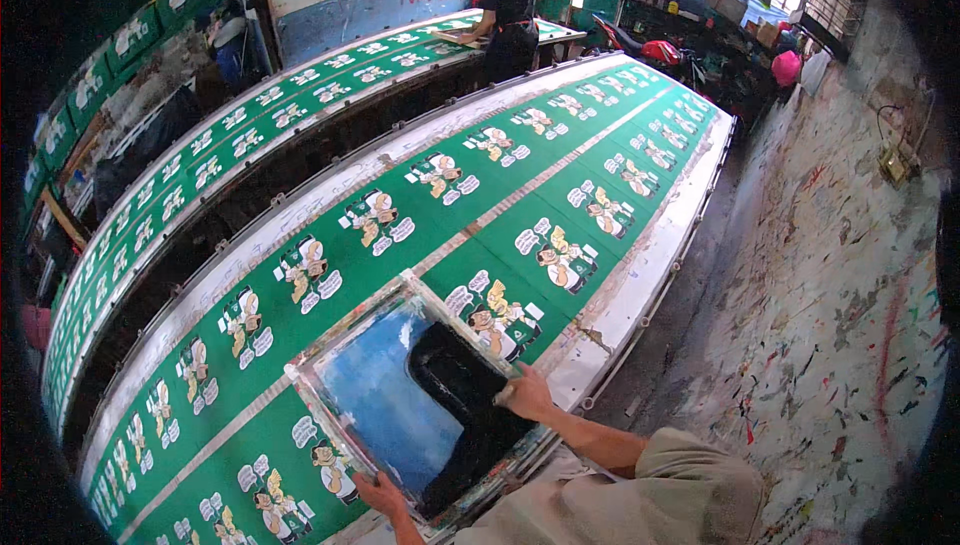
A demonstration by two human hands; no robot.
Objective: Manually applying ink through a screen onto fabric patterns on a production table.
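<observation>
Silkscreen frame, one, sits on the near, right-hand table, black ink pooled at its right. Our left hand grips its near edge, our right hand its right edge. We'd best keep it level and square. We count two tables, including the left table, and one co-worker far off.
</observation>
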